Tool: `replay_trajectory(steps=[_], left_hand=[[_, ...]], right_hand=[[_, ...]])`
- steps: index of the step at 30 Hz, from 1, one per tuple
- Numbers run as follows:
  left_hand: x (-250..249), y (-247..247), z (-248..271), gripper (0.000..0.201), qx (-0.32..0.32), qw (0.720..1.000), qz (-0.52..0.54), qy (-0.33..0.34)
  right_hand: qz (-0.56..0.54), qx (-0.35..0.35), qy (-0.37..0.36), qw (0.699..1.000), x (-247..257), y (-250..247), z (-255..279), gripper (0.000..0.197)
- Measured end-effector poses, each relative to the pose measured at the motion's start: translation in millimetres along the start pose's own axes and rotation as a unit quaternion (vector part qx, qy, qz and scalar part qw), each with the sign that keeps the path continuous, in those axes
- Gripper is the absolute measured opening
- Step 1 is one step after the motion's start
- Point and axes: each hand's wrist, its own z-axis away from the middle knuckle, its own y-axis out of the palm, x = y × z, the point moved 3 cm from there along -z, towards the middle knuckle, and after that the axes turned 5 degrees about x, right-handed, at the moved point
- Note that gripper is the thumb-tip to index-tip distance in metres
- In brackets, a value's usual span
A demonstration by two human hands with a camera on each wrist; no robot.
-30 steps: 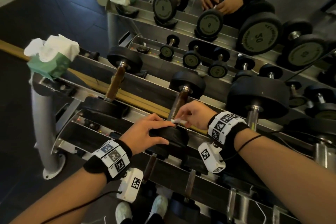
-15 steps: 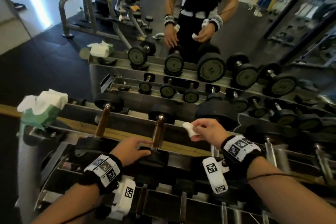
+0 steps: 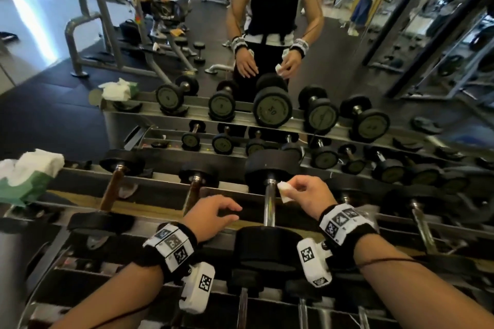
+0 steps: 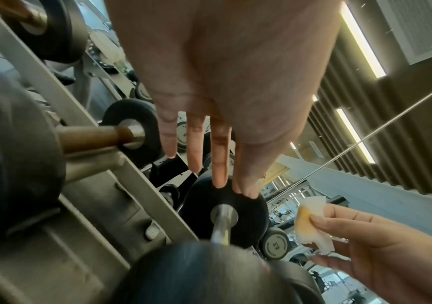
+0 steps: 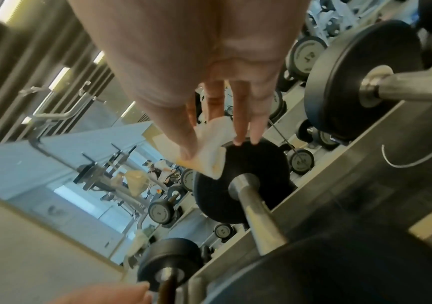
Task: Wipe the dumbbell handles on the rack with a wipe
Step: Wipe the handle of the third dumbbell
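Pinching a small crumpled white wipe between thumb and fingertips, the right hand hovers just right of the bare steel handle of a black rubber-headed dumbbell lying on the top tier of the grey metal rack. From the head view the wipe sits just beside the upper end of that handle, near its far black head; whether it touches the steel cannot be told. In the left wrist view the wipe shows a yellowish-orange stain on one side, and the right wrist view has the same stained wipe held under the thumb.

The left hand is open and holds nothing, its fingers loosely extended over the rack rail just left of the same dumbbell; in the left wrist view the fingers reach out nearly straight and slightly spread.

The steel handle is shiny and smooth. Two neighbouring dumbbells to the left carry brown, rust-coloured handles. At the rack's left end rests a green pack of white tissues. A mirror behind the rack reflects the dumbbells and the person.
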Motion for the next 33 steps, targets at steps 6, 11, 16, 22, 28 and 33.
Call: replay_trajectory(steps=[6,11,16,22,28,33], left_hand=[[-22,62,-11,0.076,0.032,0.999,0.021,-0.034],[-20,90,-7,0.111,0.008,0.996,0.043,-0.075],[-13,101,5,0.109,0.021,0.998,-0.016,-0.065],[-6,110,1,0.102,0.025,0.994,-0.099,-0.035],[2,106,-8,0.095,0.059,0.988,-0.138,-0.044],[-4,99,-14,0.096,0.107,0.979,-0.172,-0.016]], right_hand=[[0.064,0.081,-0.036,0.994,-48,-9,-8,0.013],[0.032,0.152,-0.034,0.987,-76,-3,-28,0.021],[-0.007,0.171,-0.035,0.985,-92,13,-41,0.019],[-0.027,0.155,-0.072,0.985,-107,29,-50,0.020],[-0.102,0.152,-0.005,0.983,-111,41,-52,0.027],[-0.077,0.128,-0.020,0.989,-108,40,-50,0.017]])
